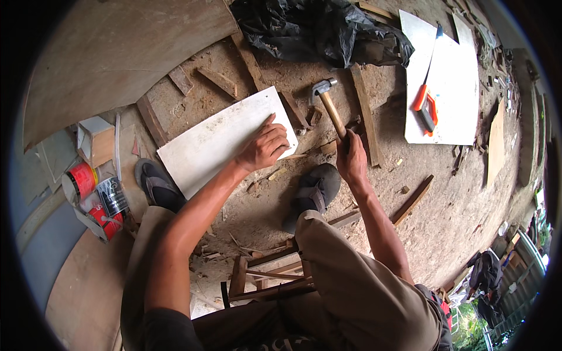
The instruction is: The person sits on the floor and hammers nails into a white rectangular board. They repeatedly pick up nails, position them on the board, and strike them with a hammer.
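My right hand [352,157] grips a claw hammer [333,111] by its wooden handle, the metal head tilted up and away from me. A white board [205,137] with brownish smudges and small dark spots near its right end lies at an angle in front of me. Over the right part of that board rests my left hand [264,145], its fingers curled and its index finger drawn in near the top. Whatever those fingers may pinch is hidden or too small to make out. The hammer head is to the right of the board, apart from it.
A handsaw [426,108] with an orange and black handle lies on another white panel [462,76] at right. Black plastic sheeting [316,29] lies at the back. Wood strips [366,117] are scattered over the dirt floor. Paint cans [111,196] stand left, near my sandalled feet.
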Demonstrator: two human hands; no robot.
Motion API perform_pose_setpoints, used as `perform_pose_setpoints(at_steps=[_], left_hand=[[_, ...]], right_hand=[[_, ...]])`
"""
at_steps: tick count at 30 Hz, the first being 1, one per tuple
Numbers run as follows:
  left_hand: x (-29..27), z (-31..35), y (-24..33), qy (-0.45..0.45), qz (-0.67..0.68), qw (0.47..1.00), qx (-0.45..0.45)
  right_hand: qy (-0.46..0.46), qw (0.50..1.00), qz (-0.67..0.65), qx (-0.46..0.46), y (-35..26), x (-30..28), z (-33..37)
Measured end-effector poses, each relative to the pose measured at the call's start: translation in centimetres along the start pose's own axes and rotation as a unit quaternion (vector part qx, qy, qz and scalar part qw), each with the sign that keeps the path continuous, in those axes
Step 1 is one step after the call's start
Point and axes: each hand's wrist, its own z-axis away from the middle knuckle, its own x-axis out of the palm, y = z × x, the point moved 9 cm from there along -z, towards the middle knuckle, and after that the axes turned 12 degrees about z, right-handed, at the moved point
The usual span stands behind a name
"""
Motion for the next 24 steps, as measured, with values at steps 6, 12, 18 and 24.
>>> perform_pose_setpoints(at_steps=[6, 12, 18, 24], left_hand=[[-0.2, -0.3, 0.3, -0.011, -0.009, 1.0, 0.004], [-0.3, -0.5, 0.3, -0.004, 0.022, 1.0, -0.001], [-0.3, -0.3, 0.2, -0.006, 0.025, 1.0, 0.001], [-0.1, -0.2, 0.3, -0.021, -0.012, 1.0, 0.01]], right_hand=[[-0.241, 0.961, -0.124, -0.051, 0.9, -0.5, 4.8], [-0.337, 0.938, -0.045, -0.065, 0.1, -0.7, 7.7], [-0.373, 0.926, -0.024, -0.051, -0.6, 0.7, 8.1], [-0.338, 0.933, -0.084, -0.093, -1.1, -0.5, 8.0]])
